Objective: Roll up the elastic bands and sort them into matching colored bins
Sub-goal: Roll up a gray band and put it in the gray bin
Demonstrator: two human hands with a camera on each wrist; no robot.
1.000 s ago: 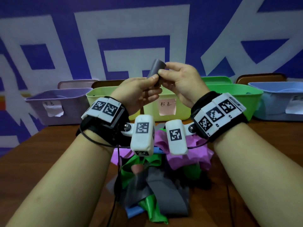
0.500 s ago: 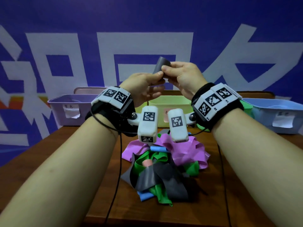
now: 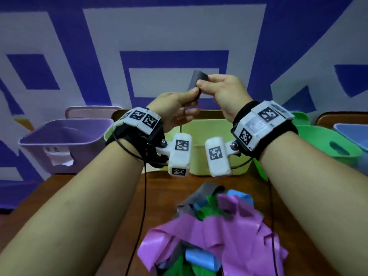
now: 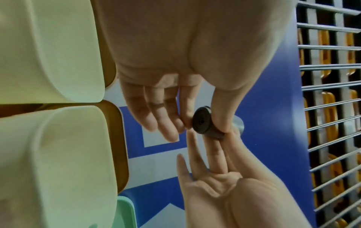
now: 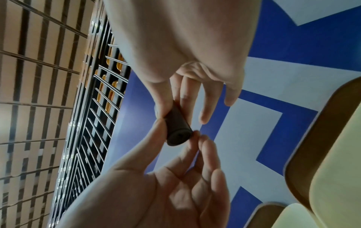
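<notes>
Head view has tipped up since half a second ago: pile (image 3: 211,232) of loose bands now sits lower and nearer in frame, hands about where they were, grey roll (image 3: 196,81) raised in front of the blue-and-white wall. Left hand (image 3: 175,108) pinches the roll's near end between thumb and forefinger, other fingers (image 4: 156,114) loosely extended. Right hand (image 3: 227,92) pinches the far part of the roll with thumb and forefinger, remaining fingers (image 5: 207,98) relaxed and spread. Roll is wound tight, spiral end visible in both wrist views (image 4: 202,121) (image 5: 178,129). It's in the air above the yellow-green bin (image 3: 211,128), well clear of the counter (image 3: 95,196). Bins along the far edge: purple bin (image 3: 65,136) left, green bin (image 3: 326,140) right, blue bin (image 3: 352,132) far right. Pile is purple, green, blue, grey bands tangled on the near counter.
</notes>
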